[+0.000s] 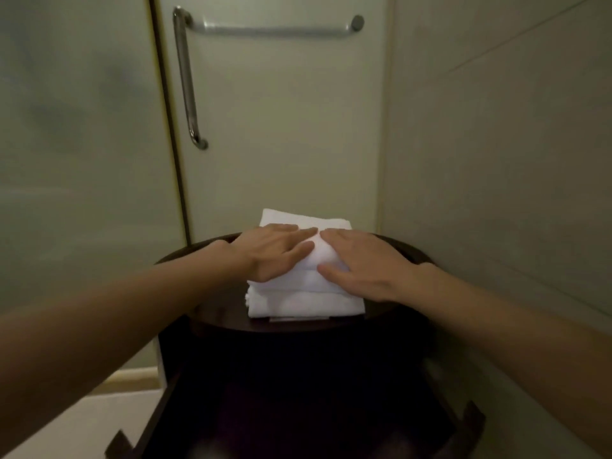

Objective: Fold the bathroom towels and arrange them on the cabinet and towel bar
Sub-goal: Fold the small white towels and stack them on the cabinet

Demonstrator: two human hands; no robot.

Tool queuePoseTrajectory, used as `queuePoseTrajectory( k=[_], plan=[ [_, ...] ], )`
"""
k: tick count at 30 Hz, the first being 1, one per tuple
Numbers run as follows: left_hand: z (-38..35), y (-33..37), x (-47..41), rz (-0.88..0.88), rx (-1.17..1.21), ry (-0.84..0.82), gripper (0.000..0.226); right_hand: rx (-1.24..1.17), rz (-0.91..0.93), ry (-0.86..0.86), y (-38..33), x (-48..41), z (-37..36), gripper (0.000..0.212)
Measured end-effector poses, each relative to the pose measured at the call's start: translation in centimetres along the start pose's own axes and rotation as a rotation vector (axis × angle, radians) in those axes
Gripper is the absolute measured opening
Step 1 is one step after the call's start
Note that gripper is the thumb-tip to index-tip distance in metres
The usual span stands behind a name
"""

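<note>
A stack of folded white towels (308,299) lies on the round dark top of the cabinet (212,313). My left hand (275,251) rests flat on the stack's left side, fingers straight and pointing right. From the other side my right hand (361,263) presses flat on the stack, fingers straight. The fingertips of both hands nearly meet over the top towel. High on the wall behind, a horizontal chrome towel bar (275,29) hangs bare.
A vertical chrome handle (187,84) is fixed on the frosted glass door at the left. A tiled wall closes in at the right of the cabinet. The cabinet's dark drawer (298,409) stands pulled out below the top, toward me.
</note>
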State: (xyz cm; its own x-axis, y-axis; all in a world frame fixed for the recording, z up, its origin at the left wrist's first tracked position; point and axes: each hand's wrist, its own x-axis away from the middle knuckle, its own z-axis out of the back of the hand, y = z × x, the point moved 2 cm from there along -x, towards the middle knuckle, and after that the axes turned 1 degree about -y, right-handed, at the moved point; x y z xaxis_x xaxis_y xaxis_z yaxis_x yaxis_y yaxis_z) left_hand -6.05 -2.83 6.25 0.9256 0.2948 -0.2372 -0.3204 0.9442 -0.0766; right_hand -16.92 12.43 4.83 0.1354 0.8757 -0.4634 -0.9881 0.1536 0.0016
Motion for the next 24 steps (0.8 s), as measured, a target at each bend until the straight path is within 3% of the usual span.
queuePoseTrajectory(
  k=[17, 24],
  plan=[
    [1.2, 1.7, 4.2, -0.062, -0.146, 0.143, 0.066, 0.072, 0.060, 0.028, -1.9, 3.9, 1.3, 0.064],
    [0.4, 3.7, 5.5, -0.003, -0.079, 0.035, 0.070, 0.009, 0.140, -0.082, -3.3, 8.9, 1.5, 0.056]
  ],
)
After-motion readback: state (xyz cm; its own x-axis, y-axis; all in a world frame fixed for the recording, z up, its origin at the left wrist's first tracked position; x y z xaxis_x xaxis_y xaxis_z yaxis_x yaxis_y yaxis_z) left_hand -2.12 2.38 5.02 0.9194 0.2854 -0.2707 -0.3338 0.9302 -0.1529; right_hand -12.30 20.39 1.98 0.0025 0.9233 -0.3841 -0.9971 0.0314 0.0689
